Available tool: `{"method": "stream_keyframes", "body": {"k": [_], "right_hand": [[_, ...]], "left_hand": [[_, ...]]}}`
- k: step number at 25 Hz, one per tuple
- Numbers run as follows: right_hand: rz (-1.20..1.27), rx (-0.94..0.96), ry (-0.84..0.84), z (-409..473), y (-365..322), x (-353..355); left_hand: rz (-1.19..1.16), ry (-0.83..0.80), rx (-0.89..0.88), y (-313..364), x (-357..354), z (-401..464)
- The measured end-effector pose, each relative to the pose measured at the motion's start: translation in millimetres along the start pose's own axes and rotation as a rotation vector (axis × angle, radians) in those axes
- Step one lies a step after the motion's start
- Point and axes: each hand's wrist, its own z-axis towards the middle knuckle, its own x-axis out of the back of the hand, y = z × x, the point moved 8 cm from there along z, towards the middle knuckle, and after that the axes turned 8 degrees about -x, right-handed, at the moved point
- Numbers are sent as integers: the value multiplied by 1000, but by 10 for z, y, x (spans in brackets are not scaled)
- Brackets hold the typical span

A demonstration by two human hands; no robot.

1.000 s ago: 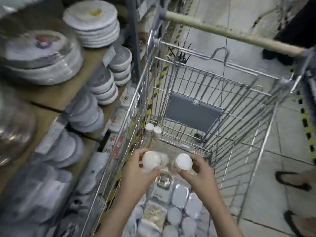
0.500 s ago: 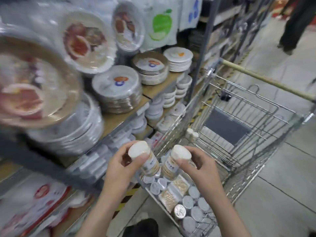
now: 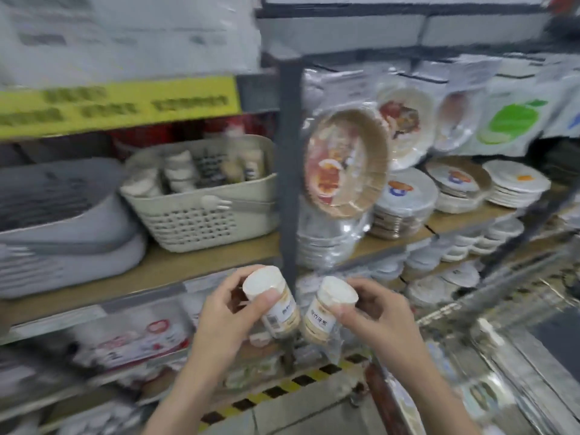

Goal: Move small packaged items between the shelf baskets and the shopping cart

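Note:
My left hand grips a small white-capped jar with a label and pale contents. My right hand grips a second jar of the same kind. Both jars are tilted, caps toward me, held side by side in front of the shelf's dark upright post. A beige slotted basket stands on the wooden shelf above and left of my hands, with several similar jars and small packages inside. The wire shopping cart is at the lower right, blurred.
A grey plastic basket sits left of the beige one. Stacks of wrapped paper plates fill the shelf to the right. A yellow sign runs along the shelf above. Black-and-yellow floor tape lies below my hands.
The view has swung left from the cart to the shelf. Both hands lifted the jars out of the cart and now hold them before the shelf post, below the beige basket.

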Motion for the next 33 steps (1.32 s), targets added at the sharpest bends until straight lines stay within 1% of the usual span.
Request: {"method": "stream_keyframes", "body": {"k": [3,5,8,11,13,15,18,21,25,29,33], "right_hand": [[-41,54,-96,233,-276,-667],[-60,114,-105,370,-497,-1001],[2,199,-63,568,-800,-1270],[51,287,50,790,-1049,-1321],[35,324,130,946,-1183,-1278],[4,335,205,1105,-1301,-1207],[-62,347,264,1382,-1461,-1148],[-176,356,240,1685,-1504,-1226],[-304,331,233,2012,-1352,-1321],[-470,230,260,2223,-1299,-1319],[-614,112,168,2385,-1271,-1389]], "left_hand": [[8,121,-58,213,724,127],[34,147,-115,375,1083,259],[76,150,-195,622,1418,501],[115,144,-266,873,1570,824],[195,151,-314,990,1597,1074],[330,170,-339,1027,1590,1345],[496,156,-322,991,1435,1728],[614,73,-286,896,1221,1964],[713,-4,-174,691,1154,2153],[792,-124,-242,663,999,2256],[822,-206,-254,559,963,2444]]}}
